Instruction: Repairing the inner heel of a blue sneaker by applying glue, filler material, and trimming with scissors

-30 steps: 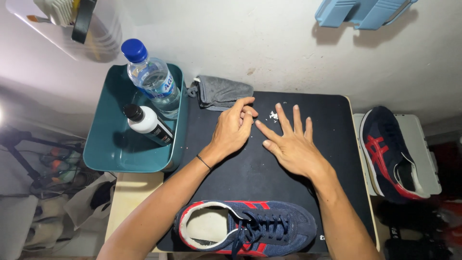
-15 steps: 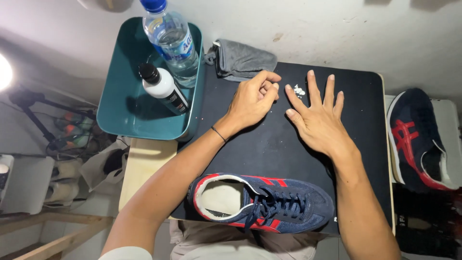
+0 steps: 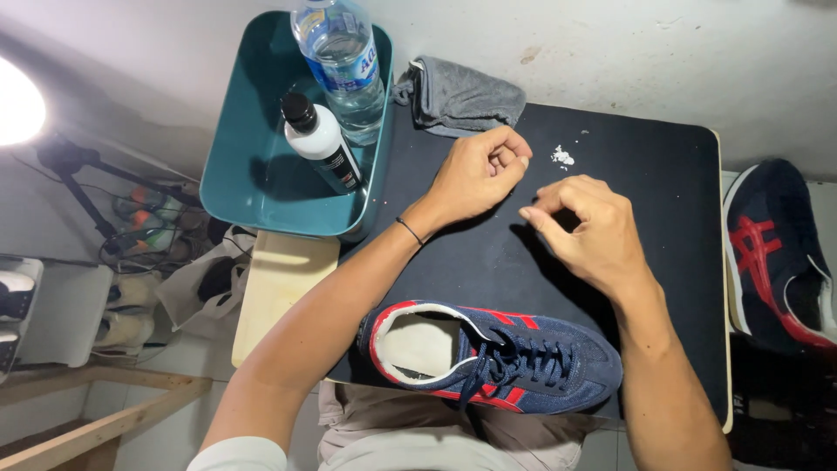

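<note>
Both hands curled empty over black mat point(image 3: 663, 227), left hand point(image 3: 475, 174) loosely fisted & right hand point(image 3: 584, 231) fingertips pinched together w/ nothing visibly held, both near white crumbs point(image 3: 562, 157), navy sneaker point(image 3: 493, 358) lying untouched at mat's near edge.

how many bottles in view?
2, both in the teal tray at the mat's far-left corner: a clear water bottle with its top cut off by the frame, and a white bottle with a black cap leaning beside it. No others show.
</note>
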